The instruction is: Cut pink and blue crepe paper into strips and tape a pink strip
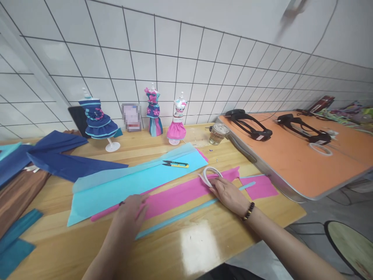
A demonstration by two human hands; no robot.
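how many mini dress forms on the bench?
3, all along the wall: blue dress form at left, tall blue-pink dress form in the middle, pink-skirt dress form just to its right. None seem hidden.

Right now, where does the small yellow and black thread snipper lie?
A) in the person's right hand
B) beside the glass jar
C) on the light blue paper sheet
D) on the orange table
C: the thread snipper rests on the light blue paper sheet, apart from both hands; the right hand touches a white loop on the pink paper strip.
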